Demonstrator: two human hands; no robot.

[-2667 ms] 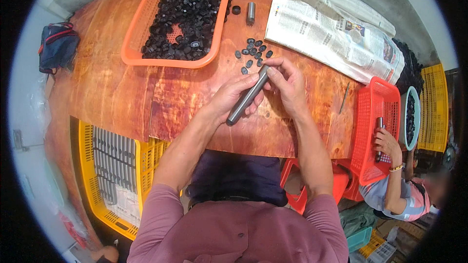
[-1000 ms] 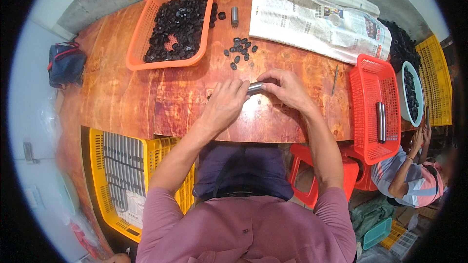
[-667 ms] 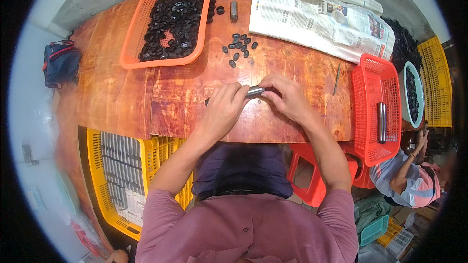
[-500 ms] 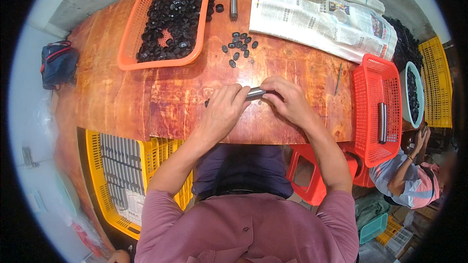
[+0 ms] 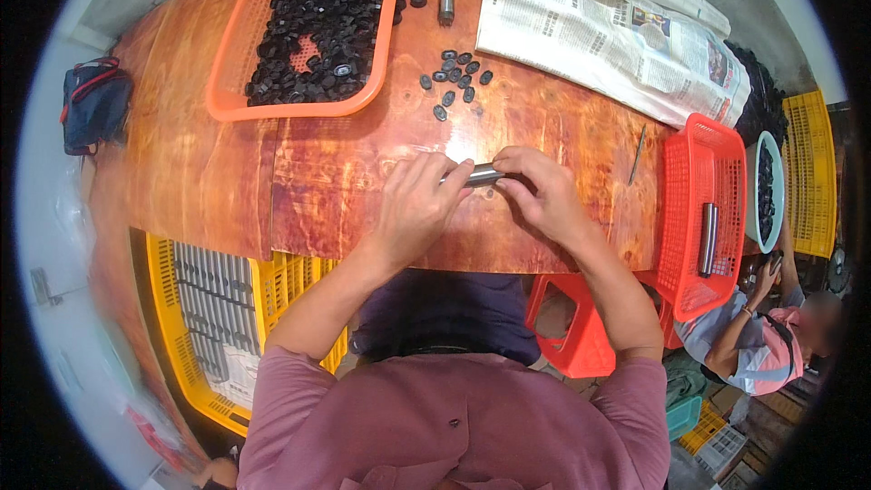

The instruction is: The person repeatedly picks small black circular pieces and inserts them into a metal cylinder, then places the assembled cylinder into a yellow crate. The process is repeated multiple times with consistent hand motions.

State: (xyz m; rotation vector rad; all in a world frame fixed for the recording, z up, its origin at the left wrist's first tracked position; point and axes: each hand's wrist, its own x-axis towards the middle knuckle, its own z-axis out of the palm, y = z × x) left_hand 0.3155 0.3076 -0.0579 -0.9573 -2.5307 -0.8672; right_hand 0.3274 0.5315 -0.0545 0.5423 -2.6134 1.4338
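Observation:
A shiny metal tube [image 5: 482, 176] lies level between my two hands, just above the near part of the wooden table. My left hand [image 5: 413, 204] is closed around its left part, which the fingers hide. The thumb and fingers of my right hand [image 5: 544, 198] close on the tube's right end; whether a cap sits there is hidden. Beyond the hands, several small oval black caps [image 5: 441, 112] lie loose on the table. An orange basket [image 5: 290, 113] at the far left holds a heap of similar black pieces.
A short metal cylinder [image 5: 446, 4] stands beyond the caps. Newspaper sheets [image 5: 581, 32] cover the far right. A thin rod [image 5: 638, 156] lies near a red basket [image 5: 679, 218] holding metal tubes [image 5: 709, 240]. A yellow crate [image 5: 168, 336] with capped tubes is below left. A co-worker [image 5: 753, 345] sits at right.
My left hand has shifted along the tube, and the dark end that stuck out to its left is now hidden. My right fingers have closed in at the right end. The whole view has shifted slightly.

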